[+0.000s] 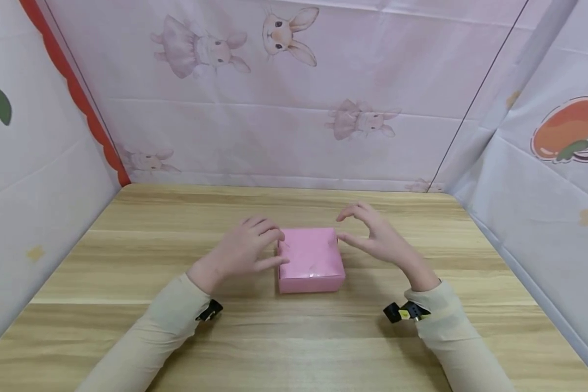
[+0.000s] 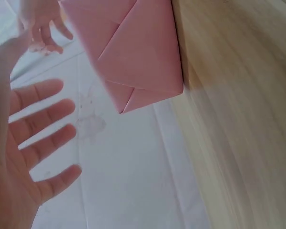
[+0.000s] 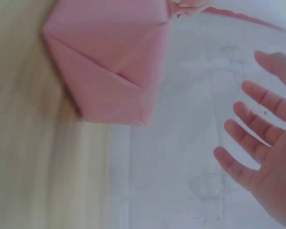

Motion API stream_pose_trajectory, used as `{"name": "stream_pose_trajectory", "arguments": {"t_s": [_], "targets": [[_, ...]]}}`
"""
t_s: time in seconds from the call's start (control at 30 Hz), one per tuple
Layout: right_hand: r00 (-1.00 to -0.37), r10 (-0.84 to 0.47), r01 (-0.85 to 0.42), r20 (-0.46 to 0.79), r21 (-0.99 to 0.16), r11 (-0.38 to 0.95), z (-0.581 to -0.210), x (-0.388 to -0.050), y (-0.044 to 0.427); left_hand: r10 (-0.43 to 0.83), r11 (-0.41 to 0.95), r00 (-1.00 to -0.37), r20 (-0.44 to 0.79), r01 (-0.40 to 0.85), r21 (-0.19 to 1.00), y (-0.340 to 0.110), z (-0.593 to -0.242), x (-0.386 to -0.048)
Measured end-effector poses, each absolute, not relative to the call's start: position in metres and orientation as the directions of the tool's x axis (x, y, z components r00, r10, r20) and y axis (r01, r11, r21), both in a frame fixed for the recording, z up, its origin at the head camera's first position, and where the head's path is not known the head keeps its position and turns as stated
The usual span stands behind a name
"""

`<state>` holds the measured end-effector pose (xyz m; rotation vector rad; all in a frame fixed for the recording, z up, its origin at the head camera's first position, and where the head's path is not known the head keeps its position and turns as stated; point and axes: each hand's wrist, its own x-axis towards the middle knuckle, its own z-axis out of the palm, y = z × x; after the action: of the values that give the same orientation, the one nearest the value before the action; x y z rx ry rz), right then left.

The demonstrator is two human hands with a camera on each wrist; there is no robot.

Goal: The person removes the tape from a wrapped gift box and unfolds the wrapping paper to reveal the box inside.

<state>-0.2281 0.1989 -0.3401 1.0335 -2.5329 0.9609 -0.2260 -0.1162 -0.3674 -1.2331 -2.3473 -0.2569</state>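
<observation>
A pink paper-wrapped box (image 1: 311, 253) sits on the wooden table in the head view. Folded flaps show on the box's end (image 2: 143, 52) in the left wrist view, and on its other end (image 3: 109, 67) in the right wrist view. My left hand (image 1: 242, 247) is at the box's left side, its fingers spread and reaching over the left edge; the left wrist view shows a gap between palm and box. On the right, my right hand (image 1: 379, 234) hovers beside the box with thumb and fingers apart, holding nothing.
The wooden table (image 1: 294, 348) carries the box. A pink rabbit-print cloth (image 1: 274, 136) hangs behind it. White printed cloths stand at the left (image 1: 39, 190) and right (image 1: 544, 201). Both wrists wear small black devices below the hands.
</observation>
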Motion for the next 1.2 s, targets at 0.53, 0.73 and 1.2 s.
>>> {"name": "stream_pose_trajectory", "arguments": {"t_s": [0.53,0.73,1.2], "targets": [[-0.858,-0.392,-0.502,0.331,-0.383,0.776,-0.336,-0.229,0.172,0.433,0.872,-0.838,0.332,0.483,0.084,-0.112,-0.373,-0.225],[-0.906,-0.391,-0.422,0.161,-0.29,0.859,-0.345,-0.233,0.168,0.417,0.893,-0.896,0.152,0.435,0.115,-0.105,-0.378,-0.22],[-0.901,-0.426,-0.433,0.081,-0.235,0.87,-0.357,-0.235,0.161,0.437,0.89,-0.898,0.06,0.441,0.118,-0.1,-0.385,-0.217]]}}
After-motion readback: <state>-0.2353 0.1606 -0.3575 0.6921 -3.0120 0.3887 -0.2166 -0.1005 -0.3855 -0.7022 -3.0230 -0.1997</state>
